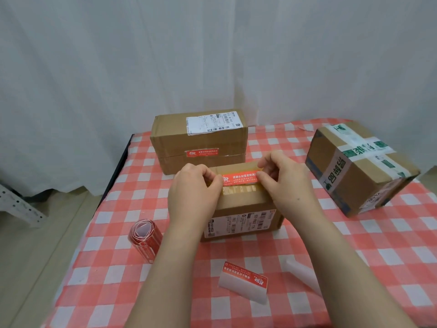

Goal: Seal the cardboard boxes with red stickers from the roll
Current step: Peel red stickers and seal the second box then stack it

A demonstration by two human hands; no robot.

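A spare backed red sticker (246,279) lies by the front edge of the tabletop (111,209). Your left hand (194,185) and right hand (286,178) pinch a red sticker (240,177) onto the central brown cardboard box (241,202); rear box (179,138) sealed, green-taped box (361,185) seemingly left.

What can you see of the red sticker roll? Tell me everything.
The sticker roll is a loosely wound coil of red printed labels on pale backing, visible inside its open end. It lies on its side on the checked cloth, near the table's left edge, left of the nearest box. Only the cloth touches it.
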